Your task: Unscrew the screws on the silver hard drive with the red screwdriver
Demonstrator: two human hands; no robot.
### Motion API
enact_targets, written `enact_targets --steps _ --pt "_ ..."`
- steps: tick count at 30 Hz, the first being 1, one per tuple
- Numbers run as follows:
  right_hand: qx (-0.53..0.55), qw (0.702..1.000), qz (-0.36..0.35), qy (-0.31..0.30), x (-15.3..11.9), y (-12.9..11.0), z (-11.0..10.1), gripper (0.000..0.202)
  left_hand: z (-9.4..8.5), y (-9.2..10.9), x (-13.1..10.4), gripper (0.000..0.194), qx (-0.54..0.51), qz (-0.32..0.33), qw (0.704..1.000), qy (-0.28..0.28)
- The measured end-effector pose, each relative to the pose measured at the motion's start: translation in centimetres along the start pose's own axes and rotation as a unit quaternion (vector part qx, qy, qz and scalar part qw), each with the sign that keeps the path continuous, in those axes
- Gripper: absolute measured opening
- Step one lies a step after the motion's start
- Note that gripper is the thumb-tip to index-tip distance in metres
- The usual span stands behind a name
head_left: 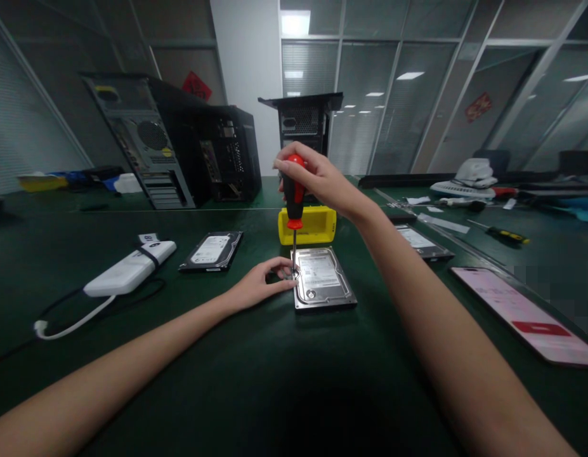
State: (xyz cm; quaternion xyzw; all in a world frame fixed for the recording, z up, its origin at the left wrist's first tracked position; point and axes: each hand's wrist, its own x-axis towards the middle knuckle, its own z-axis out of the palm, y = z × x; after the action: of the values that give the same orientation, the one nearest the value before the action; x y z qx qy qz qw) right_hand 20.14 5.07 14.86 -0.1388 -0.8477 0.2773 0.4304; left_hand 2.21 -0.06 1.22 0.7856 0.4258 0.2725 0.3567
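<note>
A silver hard drive (325, 279) lies flat on the dark green table (274, 381) in front of me. My right hand (317, 178) grips the red and black handle of a screwdriver (294, 203), held upright with its tip on the drive's left edge. My left hand (267, 279) rests on the table beside that edge, with its fingertips pinched around the screwdriver's tip and touching the drive.
A yellow box (307, 225) stands just behind the drive. A second drive (212, 251) and a white power bank (132, 270) with cable lie to the left. A phone (526, 314), another drive (422, 241) and a yellow screwdriver (505, 235) lie right. Open computer cases (179, 152) stand at the back.
</note>
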Motion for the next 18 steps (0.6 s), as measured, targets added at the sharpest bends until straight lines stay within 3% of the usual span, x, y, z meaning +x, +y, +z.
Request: enact_targets --steps 5,12,18 --pt "-0.027 1.0 -0.008 0.001 0.06 0.06 0.03 0.023 0.0 0.01 0.0 0.042 -0.003 0.002 1.0 0.001" --pt "-0.051 0.999 0.004 0.003 -0.07 -0.22 -0.07 0.04 0.14 -0.35 0.11 0.042 -0.005 0.01 1.0 0.004" --pt "-0.047 0.999 0.019 -0.013 -0.28 -0.62 -0.27 0.036 0.07 -0.18 0.04 0.042 -0.003 0.007 1.0 0.004"
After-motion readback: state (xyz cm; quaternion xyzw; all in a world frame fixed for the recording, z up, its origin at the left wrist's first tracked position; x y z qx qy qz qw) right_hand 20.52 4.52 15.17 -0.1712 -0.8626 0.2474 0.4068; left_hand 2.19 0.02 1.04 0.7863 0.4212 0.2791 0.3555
